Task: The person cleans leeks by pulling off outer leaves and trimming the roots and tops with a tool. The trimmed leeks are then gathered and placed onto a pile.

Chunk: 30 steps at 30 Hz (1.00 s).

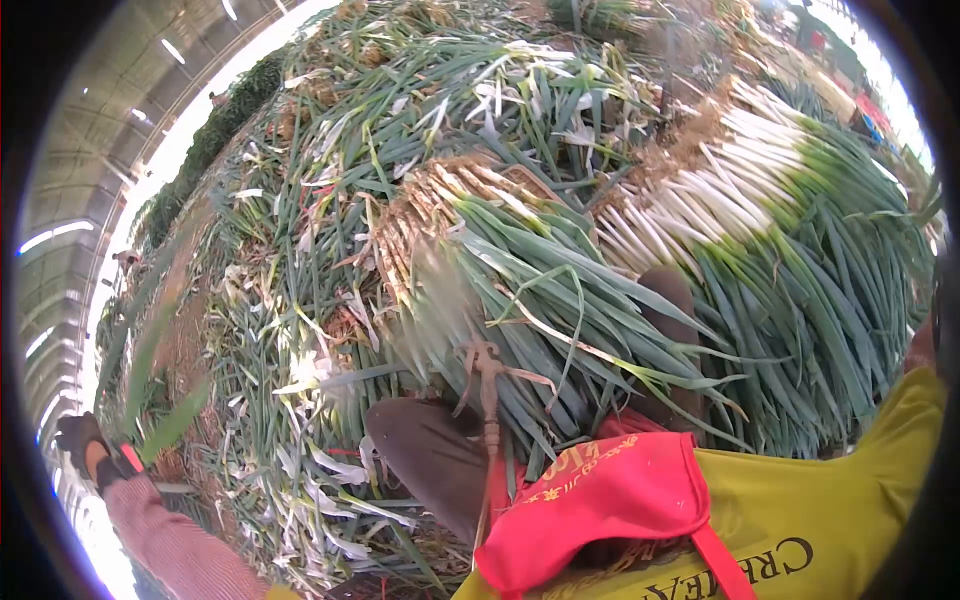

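Note:
My left hand, dark as if gloved, reaches out at the far left. Blurred green leaves are close beside it, and whether its fingers hold them cannot be made out. My right hand is out of view; only a piece of my right arm shows at the right edge. Across my lap and knees lies a heap of untrimmed green onions with brown, dirty root ends. To the right is a large stack of cleaned green onions, white stems pointing up-left and green tops toward me.
Stripped leaves and peelings cover the ground in front and to the left. A red apron covers my lap, and a knotted strap stands before it. A curved shed roof rises at the left.

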### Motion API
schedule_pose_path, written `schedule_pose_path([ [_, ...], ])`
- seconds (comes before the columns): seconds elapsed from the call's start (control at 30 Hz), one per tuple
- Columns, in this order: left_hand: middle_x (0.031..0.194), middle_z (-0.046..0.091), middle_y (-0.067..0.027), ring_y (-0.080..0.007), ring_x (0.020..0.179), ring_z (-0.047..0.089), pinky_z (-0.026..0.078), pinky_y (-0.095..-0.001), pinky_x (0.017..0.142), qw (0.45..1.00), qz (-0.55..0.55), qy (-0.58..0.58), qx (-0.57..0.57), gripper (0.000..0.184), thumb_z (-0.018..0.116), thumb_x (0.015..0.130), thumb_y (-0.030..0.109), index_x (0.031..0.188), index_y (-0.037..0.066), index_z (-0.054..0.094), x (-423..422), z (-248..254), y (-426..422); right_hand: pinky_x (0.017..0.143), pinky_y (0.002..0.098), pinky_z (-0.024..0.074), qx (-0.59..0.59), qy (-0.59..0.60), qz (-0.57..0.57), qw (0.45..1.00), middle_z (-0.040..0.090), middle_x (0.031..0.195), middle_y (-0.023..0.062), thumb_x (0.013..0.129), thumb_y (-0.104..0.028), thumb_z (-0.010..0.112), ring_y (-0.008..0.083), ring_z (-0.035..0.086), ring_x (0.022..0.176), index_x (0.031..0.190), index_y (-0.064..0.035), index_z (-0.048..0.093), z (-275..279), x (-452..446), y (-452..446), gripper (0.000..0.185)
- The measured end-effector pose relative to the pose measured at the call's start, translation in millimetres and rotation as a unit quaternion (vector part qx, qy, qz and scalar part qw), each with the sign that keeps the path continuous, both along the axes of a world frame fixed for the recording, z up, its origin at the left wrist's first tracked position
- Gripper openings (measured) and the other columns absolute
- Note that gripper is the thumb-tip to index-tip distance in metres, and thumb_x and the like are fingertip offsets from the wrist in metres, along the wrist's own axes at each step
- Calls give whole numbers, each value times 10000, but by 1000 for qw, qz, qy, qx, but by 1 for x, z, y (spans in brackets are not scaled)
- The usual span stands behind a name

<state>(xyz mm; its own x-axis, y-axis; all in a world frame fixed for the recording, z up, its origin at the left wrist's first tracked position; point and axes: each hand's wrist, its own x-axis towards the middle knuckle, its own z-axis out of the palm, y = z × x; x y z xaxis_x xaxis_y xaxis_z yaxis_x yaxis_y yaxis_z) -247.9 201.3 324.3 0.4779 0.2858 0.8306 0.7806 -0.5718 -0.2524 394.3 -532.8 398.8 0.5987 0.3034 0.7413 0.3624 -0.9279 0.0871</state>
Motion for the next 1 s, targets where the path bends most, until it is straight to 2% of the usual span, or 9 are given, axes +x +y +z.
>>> schedule_pose_path([
  [0.13,1230,530,-152,-253,1117,549,447,-319,953,982,-108,50,-144,544,590,860,223,1352,97,396,60,-89,-51,766,306,476,-84,-92,-94,988,630,1045,63,911,-145,507,172,593,877,1276,-61,481,24,37,-30,376],
  [0.3,1297,505,-177,-295,1164,539,439,-339,987,817,-285,212,-455,626,613,843,242,1395,109,348,211,-290,-185,868,364,462,-139,-3,-160,977,619,1157,114,921,-82,449,240,596,1012,1360,-116,437,-57,102,-31,440],
  [0.37,1247,542,-179,-336,1076,592,493,-381,907,834,-450,178,-264,609,648,807,271,1357,148,419,263,-377,-210,928,409,443,-144,88,-187,968,581,1210,179,902,-66,427,314,574,1096,1392,-177,389,-99,102,-12,503],
  [0.43,1121,616,-132,-357,981,619,514,-408,839,754,-444,305,-376,423,619,823,235,1229,154,536,287,-422,-226,952,428,434,-159,119,-191,961,564,1220,210,899,-47,392,346,562,1116,1393,-194,383,-152,102,-8,516],
  [0.53,1064,637,-99,-343,903,630,528,-416,770,696,-333,506,-386,263,606,825,205,1081,147,601,282,-369,-249,943,436,441,-113,208,-181,954,554,1235,217,901,-32,363,365,562,1111,1355,-205,440,-206,94,19,492],
  [0.6,1023,637,-83,-311,853,640,533,-405,713,727,-358,410,-418,221,610,805,184,1022,141,612,256,-326,-252,932,427,447,-92,193,-58,975,559,1238,198,892,-18,357,372,562,1103,1324,-203,474,-269,134,3,484],
  [0.7,937,640,-78,-276,778,652,532,-379,638,768,-414,349,-344,195,607,800,206,985,142,622,224,-295,-229,1019,400,396,-267,341,-148,889,529,1285,196,696,-303,733,337,491,1212,1319,-125,485,-360,138,39,694],
  [0.8,841,640,-65,-250,716,655,520,-358,579,828,-382,321,-255,185,602,813,243,960,134,622,186,-230,-219,1072,372,343,-216,488,-194,823,443,1391,181,639,-317,791,327,416,1292,1411,-71,371,-414,124,93,913],
  [1.0,716,598,-26,-208,621,628,487,-355,502,798,-386,379,-264,207,603,782,235,931,97,641,177,-200,-259,976,363,435,12,383,296,875,560,1259,154,775,-224,663,286,560,1125,1263,-71,548,-391,10,308,524],
])
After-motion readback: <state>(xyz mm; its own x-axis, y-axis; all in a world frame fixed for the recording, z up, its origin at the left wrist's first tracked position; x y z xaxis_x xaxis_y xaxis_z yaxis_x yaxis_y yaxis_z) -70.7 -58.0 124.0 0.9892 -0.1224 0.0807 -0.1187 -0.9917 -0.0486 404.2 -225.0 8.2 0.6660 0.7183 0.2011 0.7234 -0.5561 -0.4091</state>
